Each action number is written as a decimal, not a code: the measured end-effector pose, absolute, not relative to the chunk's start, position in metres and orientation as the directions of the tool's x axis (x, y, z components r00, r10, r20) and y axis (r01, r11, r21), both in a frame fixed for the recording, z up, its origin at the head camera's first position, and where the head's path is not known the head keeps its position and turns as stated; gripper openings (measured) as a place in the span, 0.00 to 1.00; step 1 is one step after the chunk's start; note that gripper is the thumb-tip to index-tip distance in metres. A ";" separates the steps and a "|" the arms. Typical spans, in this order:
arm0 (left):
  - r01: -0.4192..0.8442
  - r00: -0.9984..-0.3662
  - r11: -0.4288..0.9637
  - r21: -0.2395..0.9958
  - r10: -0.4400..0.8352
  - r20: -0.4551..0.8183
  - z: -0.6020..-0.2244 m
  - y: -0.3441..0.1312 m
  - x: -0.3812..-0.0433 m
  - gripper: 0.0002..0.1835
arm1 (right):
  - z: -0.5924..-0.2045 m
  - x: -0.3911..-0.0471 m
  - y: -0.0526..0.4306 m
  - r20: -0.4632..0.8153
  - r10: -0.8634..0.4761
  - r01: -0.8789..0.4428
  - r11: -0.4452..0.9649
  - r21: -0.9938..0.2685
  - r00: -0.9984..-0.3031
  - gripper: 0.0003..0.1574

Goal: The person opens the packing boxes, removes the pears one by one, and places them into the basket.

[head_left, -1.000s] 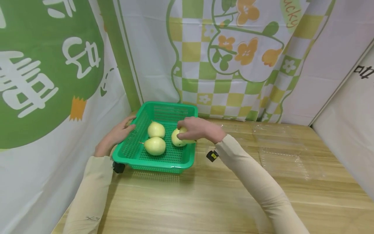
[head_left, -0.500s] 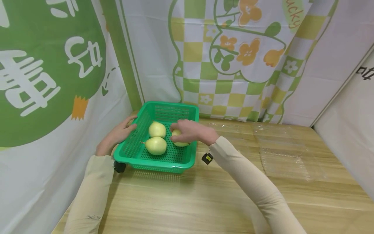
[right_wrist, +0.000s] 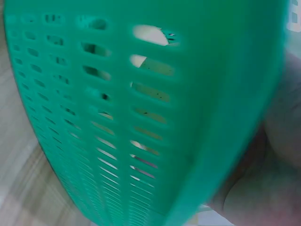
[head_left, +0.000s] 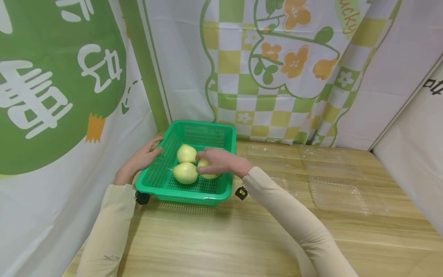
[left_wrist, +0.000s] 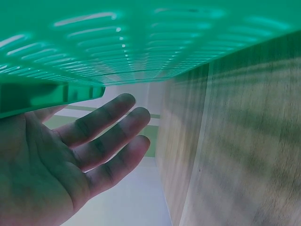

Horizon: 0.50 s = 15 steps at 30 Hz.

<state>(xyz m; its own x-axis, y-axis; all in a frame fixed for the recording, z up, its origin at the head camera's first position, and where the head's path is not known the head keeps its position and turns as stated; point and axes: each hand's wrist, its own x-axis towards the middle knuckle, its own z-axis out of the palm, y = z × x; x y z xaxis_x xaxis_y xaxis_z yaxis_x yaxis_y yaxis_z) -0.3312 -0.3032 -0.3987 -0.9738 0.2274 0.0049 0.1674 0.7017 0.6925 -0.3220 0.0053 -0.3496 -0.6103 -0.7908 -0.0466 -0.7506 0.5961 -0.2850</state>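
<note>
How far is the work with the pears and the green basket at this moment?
Done: two pears already lie in the green basket. In hand: the right hand holds a third pear low inside the basket, not yet released, while the left hand rests on the basket's left rim. Left: letting go of that pear; no other pears show on the table.

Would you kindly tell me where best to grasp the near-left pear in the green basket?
Grip the pear round its wide body, coming from above: it lies on its side, stem pointing left, and the basket walls block any sideways approach.
</note>
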 end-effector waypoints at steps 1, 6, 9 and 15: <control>0.166 -0.974 0.701 0.693 0.227 0.004 -0.399 -0.303 -0.331 0.33 | -0.352 -0.322 0.004 -0.045 -0.792 -0.754 0.596 -0.276 -0.609 0.25; 0.171 -0.972 0.695 0.699 0.233 0.006 -0.400 -0.303 -0.332 0.33 | -0.361 -0.322 0.001 -0.041 -0.804 -0.777 0.586 -0.229 -0.594 0.20; 0.170 -0.972 0.688 0.705 0.234 0.006 -0.399 -0.304 -0.332 0.33 | -0.365 -0.322 -0.001 -0.043 -0.808 -0.787 0.584 -0.200 -0.588 0.20; 0.176 -0.971 0.676 0.715 0.241 0.011 -0.399 -0.304 -0.332 0.33 | -0.368 -0.318 -0.004 -0.063 -0.810 -0.789 0.584 -0.193 -0.584 0.27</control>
<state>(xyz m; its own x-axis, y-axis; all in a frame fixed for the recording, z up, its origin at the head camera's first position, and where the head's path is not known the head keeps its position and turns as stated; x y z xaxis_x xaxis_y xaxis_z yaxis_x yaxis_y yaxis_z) -0.3321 -0.3040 -0.3993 -0.9706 0.2405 0.0107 0.1755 0.6764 0.7153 -0.3183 -0.0037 -0.3678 -0.5836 -0.8096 -0.0629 -0.7888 0.5836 -0.1927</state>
